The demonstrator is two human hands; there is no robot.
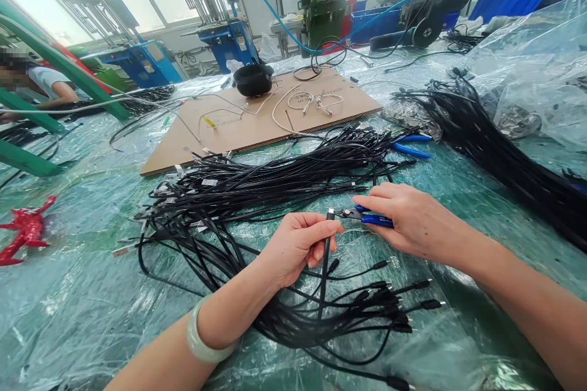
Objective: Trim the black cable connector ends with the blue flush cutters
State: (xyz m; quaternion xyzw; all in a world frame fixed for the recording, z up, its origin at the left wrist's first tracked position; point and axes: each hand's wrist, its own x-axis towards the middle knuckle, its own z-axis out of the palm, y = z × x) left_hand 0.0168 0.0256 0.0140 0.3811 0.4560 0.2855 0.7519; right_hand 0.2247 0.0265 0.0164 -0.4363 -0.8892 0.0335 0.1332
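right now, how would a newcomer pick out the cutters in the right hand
From the brown cardboard, come nearer past the black cable bundle to the right hand. It holds blue-handled cutters, metal tip at a cable end in the left hand. The other blue handles, by the bundle, lie unheld.

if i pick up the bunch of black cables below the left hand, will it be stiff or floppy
The black cables would probably bend and sag, as they lie in curves. Their ends may splay or snag, since the connectors fan out. They might slide easily over the glossy plastic sheet.
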